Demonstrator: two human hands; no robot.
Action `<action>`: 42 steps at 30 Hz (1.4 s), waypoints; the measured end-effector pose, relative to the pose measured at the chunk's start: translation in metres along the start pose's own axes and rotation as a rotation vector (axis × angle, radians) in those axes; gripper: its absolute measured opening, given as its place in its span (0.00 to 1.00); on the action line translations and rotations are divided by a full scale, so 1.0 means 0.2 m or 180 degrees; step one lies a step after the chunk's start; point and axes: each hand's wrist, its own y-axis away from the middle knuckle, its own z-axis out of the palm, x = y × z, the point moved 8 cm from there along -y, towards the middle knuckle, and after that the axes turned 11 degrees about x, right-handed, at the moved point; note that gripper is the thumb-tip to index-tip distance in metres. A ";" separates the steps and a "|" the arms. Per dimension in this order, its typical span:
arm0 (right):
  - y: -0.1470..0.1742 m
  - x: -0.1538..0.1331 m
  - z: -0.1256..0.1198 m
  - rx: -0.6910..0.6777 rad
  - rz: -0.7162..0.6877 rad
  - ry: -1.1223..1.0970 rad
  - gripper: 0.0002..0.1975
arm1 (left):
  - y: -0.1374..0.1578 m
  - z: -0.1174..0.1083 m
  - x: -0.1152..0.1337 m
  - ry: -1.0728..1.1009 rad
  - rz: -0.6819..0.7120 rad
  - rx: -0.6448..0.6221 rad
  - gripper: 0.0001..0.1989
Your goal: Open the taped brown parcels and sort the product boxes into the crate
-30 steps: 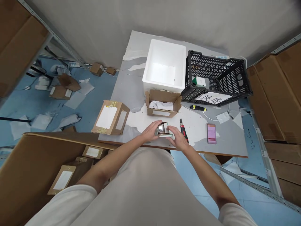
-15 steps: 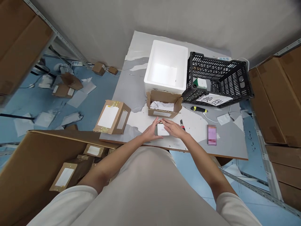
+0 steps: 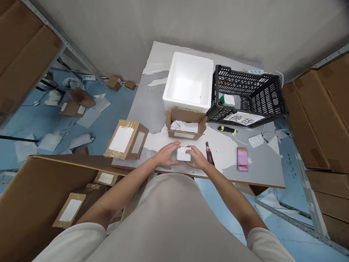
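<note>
A small white box point(image 3: 182, 155) with faint writing on its top is between my hands at the front of the table. My right hand point(image 3: 198, 158) grips it from the right, its fingers on the top and side. On the other side, my left hand point(image 3: 165, 155) is spread with thumb and fingers apart, close to the box's left edge; whether it touches is hard to tell. Just beyond the hands stands an open cardboard box point(image 3: 182, 136) with crumpled white paper inside. A red and black box cutter point(image 3: 209, 154) lies to the right of my right hand.
Behind is a white foam box point(image 3: 167, 91), beside a black plastic crate point(image 3: 274, 103) holding a green-and-white box point(image 3: 228, 99). A taped carton point(image 3: 127, 140) sits left. At right lie a yellow-black tool point(image 3: 227, 129) and a blurred pink object point(image 3: 242, 159). A large carton point(image 3: 68, 162) stands lower left.
My hands have drawn slightly apart, leaving the white box's top more exposed. My right hand has shifted left, and the box cutter shows in full. The whole view has shifted slightly.
</note>
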 end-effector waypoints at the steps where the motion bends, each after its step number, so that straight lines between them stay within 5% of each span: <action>1: -0.01 0.00 0.00 0.0103 -0.0025 0.0033 0.20 | -0.02 -0.04 0.01 -0.0084 0.0092 0.0041 0.37; 4: -0.03 -0.04 -0.07 0.0460 -0.0104 0.0120 0.19 | -0.11 -0.19 -0.03 -0.0533 0.0124 0.0528 0.29; 7: -0.03 -0.11 -0.35 0.0985 -0.0119 0.0143 0.20 | -0.21 -0.25 -0.12 -0.1257 -0.0058 0.0829 0.23; 14: -0.10 -0.01 -1.71 0.3621 0.0495 0.1184 0.22 | -0.30 -0.14 -0.23 -0.1836 -0.0300 0.0575 0.13; 17: -0.28 0.29 -1.99 0.3811 0.1320 0.2044 0.22 | -0.27 -0.11 -0.21 -0.1893 -0.0236 0.0504 0.12; 21: -0.45 0.83 -1.89 0.3243 0.2896 0.2097 0.23 | -0.24 -0.12 -0.17 -0.1921 -0.0164 0.0612 0.11; 26: -0.52 1.16 -1.51 0.2297 0.3416 0.1939 0.26 | -0.21 -0.12 -0.16 -0.1902 -0.0171 0.0678 0.11; 33: -0.55 1.21 -1.32 0.1103 0.3048 0.2086 0.26 | -0.19 -0.13 -0.20 -0.1773 -0.0155 0.0753 0.12; 42: -0.42 1.14 -1.31 0.0997 0.2736 0.1597 0.33 | -0.15 -0.24 -0.21 -0.1802 -0.0362 0.1442 0.22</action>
